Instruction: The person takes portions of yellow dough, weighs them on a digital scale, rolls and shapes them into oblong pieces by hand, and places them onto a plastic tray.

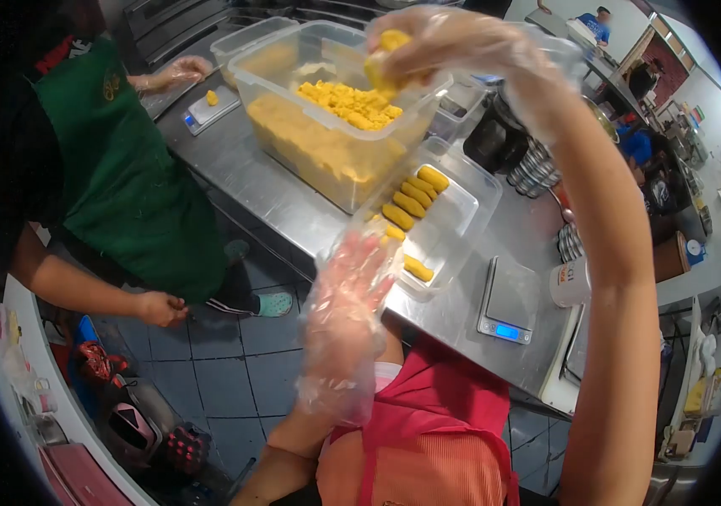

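My right hand (428, 51), in a clear plastic glove, is raised over the large clear bin with its fingers wrapped round a lump of yellow dough (386, 63). The bin (293, 139) holds crumbly yellow dough (348, 103). Gloved too, my left hand (348, 282) has its palm up and fingers apart at the near left side of a shallow clear tray (477, 223). In that tray lie several yellow dough rolls (411, 198); the hand partly hides that side. Whether the palm carries anything small is unclear.
A person in a green apron (128, 181) stands at the left, one gloved hand (179, 74) near a small scale (213, 108) with a dough piece. Another scale (508, 299) is on the steel table (453, 325), beside a white container (569, 282). Stacked metal tins (533, 169) stand farther right.
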Demonstrator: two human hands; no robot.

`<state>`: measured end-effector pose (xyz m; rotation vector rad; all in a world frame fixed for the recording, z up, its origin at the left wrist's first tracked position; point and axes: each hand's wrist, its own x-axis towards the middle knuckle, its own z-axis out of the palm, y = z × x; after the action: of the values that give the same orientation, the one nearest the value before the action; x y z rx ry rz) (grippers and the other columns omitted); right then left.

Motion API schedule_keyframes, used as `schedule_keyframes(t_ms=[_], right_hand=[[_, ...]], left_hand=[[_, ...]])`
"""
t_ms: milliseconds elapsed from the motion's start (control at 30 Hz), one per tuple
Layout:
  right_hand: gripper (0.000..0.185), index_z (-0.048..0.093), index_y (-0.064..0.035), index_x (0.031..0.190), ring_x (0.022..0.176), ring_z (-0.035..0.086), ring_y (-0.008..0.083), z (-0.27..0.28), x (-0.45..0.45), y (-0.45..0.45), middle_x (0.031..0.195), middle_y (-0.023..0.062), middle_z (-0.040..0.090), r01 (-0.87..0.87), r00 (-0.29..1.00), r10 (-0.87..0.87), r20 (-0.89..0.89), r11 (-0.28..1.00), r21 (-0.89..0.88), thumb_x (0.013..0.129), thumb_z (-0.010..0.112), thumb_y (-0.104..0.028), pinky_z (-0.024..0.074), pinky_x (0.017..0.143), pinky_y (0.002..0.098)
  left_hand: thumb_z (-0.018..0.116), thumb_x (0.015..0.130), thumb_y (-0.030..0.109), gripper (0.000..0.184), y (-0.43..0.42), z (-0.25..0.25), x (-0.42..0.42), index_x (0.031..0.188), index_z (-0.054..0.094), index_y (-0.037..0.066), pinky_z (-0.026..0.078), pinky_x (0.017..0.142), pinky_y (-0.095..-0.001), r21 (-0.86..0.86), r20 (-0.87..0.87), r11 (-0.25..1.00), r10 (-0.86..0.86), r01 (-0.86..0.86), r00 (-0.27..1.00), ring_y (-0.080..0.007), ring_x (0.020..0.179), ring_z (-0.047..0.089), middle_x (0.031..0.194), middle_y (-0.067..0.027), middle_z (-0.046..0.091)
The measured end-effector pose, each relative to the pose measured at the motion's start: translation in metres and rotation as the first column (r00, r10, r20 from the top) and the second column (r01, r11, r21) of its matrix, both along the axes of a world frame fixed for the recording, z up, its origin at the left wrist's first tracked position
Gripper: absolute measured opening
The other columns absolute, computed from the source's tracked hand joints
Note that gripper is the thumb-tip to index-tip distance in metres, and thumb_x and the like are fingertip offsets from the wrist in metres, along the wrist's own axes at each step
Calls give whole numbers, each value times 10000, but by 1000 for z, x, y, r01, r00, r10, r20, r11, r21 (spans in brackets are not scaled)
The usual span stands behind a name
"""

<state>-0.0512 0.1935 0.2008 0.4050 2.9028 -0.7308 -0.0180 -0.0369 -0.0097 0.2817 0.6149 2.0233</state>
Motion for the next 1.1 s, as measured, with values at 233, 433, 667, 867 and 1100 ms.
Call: schedule_keyframes(t_ms=[233,433,667,867,1100], right_hand=[[290,537,-81,991,617,575,73,-20,103,-18,819,33,614,1,999,12,42,952,-305,756,649,-209,480,562,201],[312,593,-22,950,693,583,115,-73,188,-16,808,72,624,157,973,-219,-71,856,-492,734,667,-235,480,658,240],[316,581,-40,939,747,591,154,-113,245,-8,818,89,612,241,873,-425,-239,803,-546,725,677,-252,487,655,295],[375,545,-87,994,885,586,281,-124,270,-36,911,152,605,368,818,-413,-400,911,-187,711,661,-304,460,766,379],[332,525,-40,982,737,576,107,-136,293,-29,836,41,582,128,685,-703,-194,378,-917,734,711,-161,490,612,221]], left_hand=[[394,875,566,745,65,42,28,1392,220,58,196,1067,-395,254,37,964,-93,80,995,-222,1282,292,1394,-98,300],[379,939,412,527,94,41,83,1319,353,47,335,1039,-390,269,61,953,-161,139,985,-195,1172,431,1263,-101,437],[425,945,284,441,111,22,116,1279,373,0,368,1026,-373,206,189,941,-306,266,933,-212,1158,455,1257,-128,454],[432,949,196,357,120,-12,121,1250,426,5,391,994,-336,354,246,845,-498,401,832,-182,1118,484,1222,-111,494],[441,945,246,273,115,7,135,1118,508,46,422,942,-335,26,276,949,-309,314,910,-185,1025,523,1106,-98,537]])
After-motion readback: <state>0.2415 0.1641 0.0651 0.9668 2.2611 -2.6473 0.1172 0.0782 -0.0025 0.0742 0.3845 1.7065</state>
